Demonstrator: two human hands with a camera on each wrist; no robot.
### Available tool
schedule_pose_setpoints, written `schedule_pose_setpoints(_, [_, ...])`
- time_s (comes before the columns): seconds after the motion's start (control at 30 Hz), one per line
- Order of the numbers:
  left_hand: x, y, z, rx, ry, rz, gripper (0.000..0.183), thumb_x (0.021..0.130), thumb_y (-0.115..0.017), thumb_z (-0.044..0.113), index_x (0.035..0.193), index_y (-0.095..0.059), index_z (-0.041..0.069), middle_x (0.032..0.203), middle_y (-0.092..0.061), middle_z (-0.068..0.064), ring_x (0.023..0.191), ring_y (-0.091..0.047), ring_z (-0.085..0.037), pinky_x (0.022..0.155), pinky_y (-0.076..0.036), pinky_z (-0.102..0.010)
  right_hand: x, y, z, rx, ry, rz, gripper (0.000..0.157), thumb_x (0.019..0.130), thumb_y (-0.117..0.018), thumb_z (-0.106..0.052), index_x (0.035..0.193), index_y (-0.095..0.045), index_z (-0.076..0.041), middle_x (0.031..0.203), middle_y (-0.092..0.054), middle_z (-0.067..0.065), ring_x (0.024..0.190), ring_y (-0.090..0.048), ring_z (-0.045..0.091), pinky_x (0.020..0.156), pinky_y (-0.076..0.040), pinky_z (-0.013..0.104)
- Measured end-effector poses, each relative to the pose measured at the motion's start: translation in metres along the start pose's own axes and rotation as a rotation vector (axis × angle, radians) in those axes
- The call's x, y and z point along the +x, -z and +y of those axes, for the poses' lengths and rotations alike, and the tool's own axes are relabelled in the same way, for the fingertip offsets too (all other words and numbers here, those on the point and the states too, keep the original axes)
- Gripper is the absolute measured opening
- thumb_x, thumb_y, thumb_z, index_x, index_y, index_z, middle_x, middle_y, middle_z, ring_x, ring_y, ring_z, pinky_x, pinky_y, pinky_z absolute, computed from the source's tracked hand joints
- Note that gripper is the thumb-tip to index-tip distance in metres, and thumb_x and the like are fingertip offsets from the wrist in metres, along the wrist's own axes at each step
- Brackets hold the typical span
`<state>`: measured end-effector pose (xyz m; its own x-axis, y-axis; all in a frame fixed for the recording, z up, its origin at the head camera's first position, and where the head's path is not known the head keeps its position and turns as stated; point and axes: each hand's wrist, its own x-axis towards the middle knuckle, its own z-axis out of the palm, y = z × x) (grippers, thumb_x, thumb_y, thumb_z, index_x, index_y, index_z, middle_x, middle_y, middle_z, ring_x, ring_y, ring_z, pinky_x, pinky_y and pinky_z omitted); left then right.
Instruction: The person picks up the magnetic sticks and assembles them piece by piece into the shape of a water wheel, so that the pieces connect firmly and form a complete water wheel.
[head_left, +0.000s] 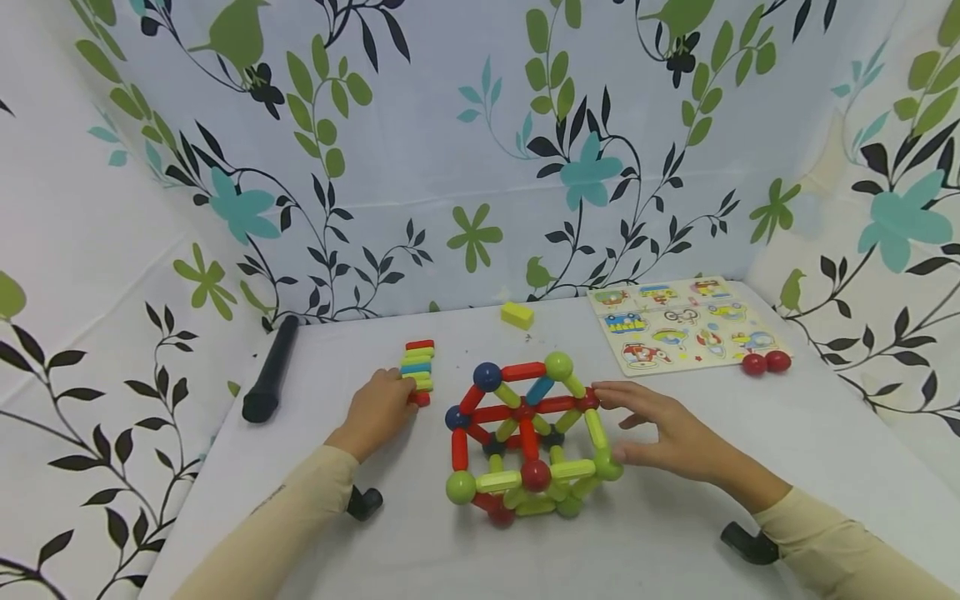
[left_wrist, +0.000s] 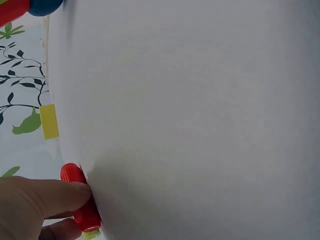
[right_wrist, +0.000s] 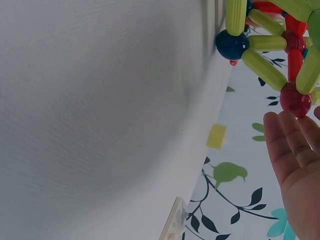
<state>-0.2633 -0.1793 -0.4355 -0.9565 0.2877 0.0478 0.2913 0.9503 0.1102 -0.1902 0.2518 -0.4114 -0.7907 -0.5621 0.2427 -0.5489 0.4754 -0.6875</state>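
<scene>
At the near end of a short row of colored stick pieces (head_left: 417,367), my left hand (head_left: 377,410) pinches a red stick (left_wrist: 87,214); the left wrist view has the thumb on its near side. A framework of colored sticks and balls (head_left: 529,446) stands on the table between the hands. To its right is my right hand (head_left: 670,431), fingers mostly straight, the fingertips at a red ball (right_wrist: 295,101) on its upper right corner. The thumb points toward a green ball (head_left: 608,465) lower down on the same side.
A yellow block (head_left: 517,315) sits near the back edge. At the back right lies a picture puzzle board (head_left: 682,327) with two red balls (head_left: 765,363) by its corner. A black microphone (head_left: 270,371) lies at the left. Patterned cloth (head_left: 420,208) hangs behind the table.
</scene>
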Motion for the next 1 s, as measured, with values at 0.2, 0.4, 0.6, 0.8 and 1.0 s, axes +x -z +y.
schedule_pose_setpoints(0.2, [-0.010,0.002,0.003,-0.045,0.046,0.003,0.025,0.088,-0.080,0.022,0.105,-0.070,0.007,0.079,-0.059,-0.002,0.079,-0.053,-0.020,0.070,-0.054,-0.033,0.003,0.002,-0.002,-0.005,-0.002,-0.038,0.079,0.086,-0.080,-0.030,0.155,-0.043,-0.020,0.156,-0.047,0.007,0.128,-0.057,0.026,0.087,-0.059,0.041])
schedule_pose_setpoints(0.4, [-0.039,0.028,0.023,-0.442,0.129,0.084,0.032,0.092,-0.073,0.023,0.120,-0.071,0.008,0.089,-0.066,-0.003,0.081,-0.057,-0.019,0.068,-0.052,-0.030,0.004,0.001,-0.006,-0.003,-0.039,-0.055,0.083,0.085,-0.081,-0.033,0.157,-0.040,-0.025,0.155,-0.048,0.003,0.129,-0.056,0.025,0.088,-0.058,0.040])
schedule_pose_setpoints(0.6, [-0.068,0.066,0.060,-1.076,0.241,-0.056,0.029,0.096,-0.069,0.026,0.119,-0.072,0.008,0.092,-0.068,-0.003,0.081,-0.058,-0.019,0.070,-0.050,-0.028,0.003,0.000,-0.006,0.000,-0.053,-0.048,0.082,0.085,-0.081,-0.034,0.156,-0.041,-0.024,0.153,-0.050,0.003,0.129,-0.056,0.024,0.087,-0.059,0.039])
schedule_pose_setpoints(0.8, [-0.071,0.079,0.084,-1.284,0.231,-0.235,0.038,0.095,-0.071,0.031,0.116,-0.072,0.000,0.079,-0.060,-0.002,0.063,-0.043,-0.016,0.057,-0.033,-0.024,0.003,0.002,-0.003,0.012,-0.036,-0.053,0.083,0.086,-0.081,-0.031,0.156,-0.041,-0.018,0.153,-0.050,0.006,0.128,-0.056,0.027,0.087,-0.059,0.038])
schedule_pose_setpoints(1.0, [-0.063,0.077,0.096,-1.331,0.196,-0.309,0.037,0.095,-0.070,0.037,0.110,-0.073,0.003,0.072,-0.054,-0.001,0.059,-0.041,-0.015,0.054,-0.031,-0.025,0.003,0.001,-0.003,0.027,-0.045,-0.060,0.082,0.086,-0.080,-0.031,0.157,-0.040,-0.024,0.154,-0.050,0.005,0.129,-0.056,0.028,0.088,-0.058,0.039])
